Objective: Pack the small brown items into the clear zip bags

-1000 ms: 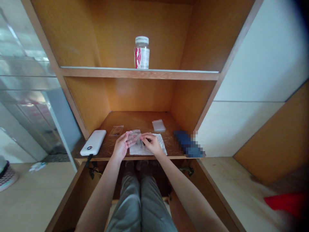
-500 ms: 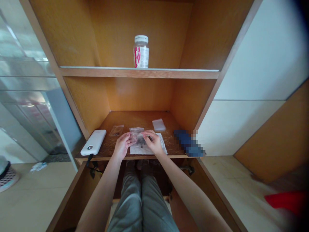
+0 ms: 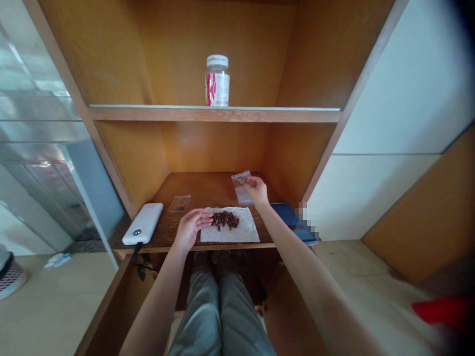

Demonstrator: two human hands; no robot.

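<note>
On the white tissue [image 3: 247,230] lies a heap of dark reddish-brown capsules [image 3: 225,219]. My left hand [image 3: 191,226] is at the left edge of the tissue, fingers stretched toward the heap and holding nothing I can see. Farther back on the right, my right hand [image 3: 257,190] pinches a small clear zip bag [image 3: 241,178] between thumb and fingers. That bag is over a stack of whitish plastic bags [image 3: 243,197], which it partly covers. Another clear zip bag [image 3: 180,203], with a few dark pieces inside, lies flat to the left of the tissue.
A white power bank [image 3: 144,222] with a black cable lies at the shelf's left front edge. A dark blue item [image 3: 289,217], partly pixelated, is at the right edge. On the upper shelf [image 3: 159,113] stands a white-capped clear bottle [image 3: 217,81].
My right hand has moved back and right with the zip bag, from over the heap to the stack of bags. My left hand has let go of the bag; the capsules are now uncovered.
</note>
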